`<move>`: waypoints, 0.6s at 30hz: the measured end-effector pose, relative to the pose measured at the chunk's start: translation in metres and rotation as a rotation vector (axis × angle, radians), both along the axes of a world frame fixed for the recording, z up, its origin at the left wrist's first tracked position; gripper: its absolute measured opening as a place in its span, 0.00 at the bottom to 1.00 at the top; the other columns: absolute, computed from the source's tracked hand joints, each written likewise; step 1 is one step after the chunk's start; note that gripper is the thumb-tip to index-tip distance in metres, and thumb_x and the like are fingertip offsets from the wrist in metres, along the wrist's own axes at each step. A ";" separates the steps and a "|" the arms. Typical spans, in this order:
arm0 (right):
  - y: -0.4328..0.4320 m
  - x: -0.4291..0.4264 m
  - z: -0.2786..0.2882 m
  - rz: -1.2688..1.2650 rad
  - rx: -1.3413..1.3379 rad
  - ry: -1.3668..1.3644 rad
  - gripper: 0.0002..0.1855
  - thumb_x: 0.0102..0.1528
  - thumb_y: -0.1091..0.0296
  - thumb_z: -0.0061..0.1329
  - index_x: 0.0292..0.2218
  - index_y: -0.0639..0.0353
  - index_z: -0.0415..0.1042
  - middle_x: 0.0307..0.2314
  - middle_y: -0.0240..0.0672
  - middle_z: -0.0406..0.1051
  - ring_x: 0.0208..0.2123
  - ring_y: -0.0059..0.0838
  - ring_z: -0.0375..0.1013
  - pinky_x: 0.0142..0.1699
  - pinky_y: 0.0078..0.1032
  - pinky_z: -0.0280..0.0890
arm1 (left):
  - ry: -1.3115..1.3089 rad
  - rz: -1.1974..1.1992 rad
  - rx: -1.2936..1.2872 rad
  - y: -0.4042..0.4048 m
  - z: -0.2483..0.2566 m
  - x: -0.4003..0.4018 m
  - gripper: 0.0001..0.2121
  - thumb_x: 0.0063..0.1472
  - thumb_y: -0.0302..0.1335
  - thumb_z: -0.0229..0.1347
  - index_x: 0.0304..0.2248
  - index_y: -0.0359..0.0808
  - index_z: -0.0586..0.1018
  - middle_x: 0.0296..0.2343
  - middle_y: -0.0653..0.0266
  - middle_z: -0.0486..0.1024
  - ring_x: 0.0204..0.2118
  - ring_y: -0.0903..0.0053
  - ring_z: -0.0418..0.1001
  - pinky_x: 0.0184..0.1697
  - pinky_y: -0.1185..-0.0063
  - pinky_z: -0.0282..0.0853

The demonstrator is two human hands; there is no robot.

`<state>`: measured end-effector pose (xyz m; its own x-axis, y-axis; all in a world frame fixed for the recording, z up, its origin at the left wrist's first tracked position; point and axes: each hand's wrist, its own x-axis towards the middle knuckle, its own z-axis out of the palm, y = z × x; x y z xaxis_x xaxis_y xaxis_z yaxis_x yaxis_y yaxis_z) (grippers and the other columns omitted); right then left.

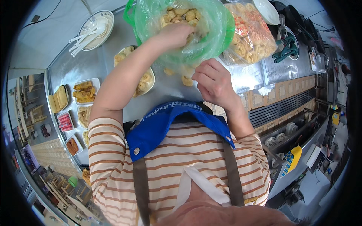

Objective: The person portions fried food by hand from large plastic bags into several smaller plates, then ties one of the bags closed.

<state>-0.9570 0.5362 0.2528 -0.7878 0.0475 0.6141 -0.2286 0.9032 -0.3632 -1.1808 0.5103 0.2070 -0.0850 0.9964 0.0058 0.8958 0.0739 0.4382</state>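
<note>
My left hand [178, 34] reaches into a green plastic bag [226, 36] with a clear liner. Round golden-brown fried pieces [183, 14] fill the bag around it, and my fingertips are hidden among them. My right hand [213, 80] is curled just in front of the bag's near edge. Whether its fingers pinch anything cannot be seen. Beside it a loose pale yellow puffed piece [186, 80] lies on the steel counter, and another piece [168, 71] sits farther left. Below my left forearm, a white dish [152, 80] of pale puffed pieces is partly covered.
Right of the green bag stands a clear bag of puffed rings [249, 36]. A bowl with white spoons [96, 31] is at the back left. Small trays, including fried rolls [84, 91] and pink-wrapped sticks [65, 121], line the left side. Green-handled tools [287, 48] lie at the right.
</note>
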 end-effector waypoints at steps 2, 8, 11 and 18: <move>0.001 0.000 -0.003 -0.023 -0.023 0.006 0.10 0.34 0.79 0.52 0.23 0.58 0.67 0.24 0.34 0.67 0.29 0.36 0.68 0.30 0.29 0.66 | -0.083 -0.014 -0.140 0.001 0.015 0.001 0.16 0.51 0.20 0.51 0.42 0.36 0.77 0.32 0.50 0.76 0.39 0.56 0.74 0.42 0.66 0.68; 0.002 -0.007 -0.004 -0.042 -0.031 0.016 0.13 0.32 0.82 0.51 0.26 0.59 0.71 0.25 0.34 0.69 0.29 0.37 0.70 0.31 0.29 0.68 | 0.049 -0.077 -0.295 -0.030 0.050 -0.012 0.17 0.49 0.22 0.53 0.41 0.36 0.77 0.33 0.50 0.76 0.39 0.56 0.74 0.42 0.67 0.69; -0.001 -0.011 -0.003 -0.016 -0.041 -0.008 0.14 0.33 0.84 0.51 0.27 0.59 0.72 0.26 0.34 0.70 0.31 0.38 0.71 0.32 0.29 0.68 | 0.237 -0.061 -0.217 -0.032 0.037 -0.015 0.15 0.49 0.22 0.55 0.39 0.35 0.78 0.34 0.51 0.76 0.40 0.57 0.73 0.43 0.67 0.68; -0.001 -0.012 -0.003 -0.016 -0.045 -0.022 0.14 0.34 0.84 0.51 0.27 0.60 0.72 0.26 0.34 0.71 0.30 0.38 0.70 0.32 0.29 0.67 | -0.190 0.141 -0.052 -0.048 0.053 -0.044 0.13 0.53 0.24 0.56 0.40 0.34 0.75 0.33 0.60 0.76 0.37 0.68 0.74 0.42 0.75 0.68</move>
<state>-0.9688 0.5354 0.2497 -0.8000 0.0877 0.5936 -0.2058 0.8891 -0.4088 -1.2243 0.4619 0.2595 -0.2185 0.9730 -0.0741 0.7770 0.2194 0.5900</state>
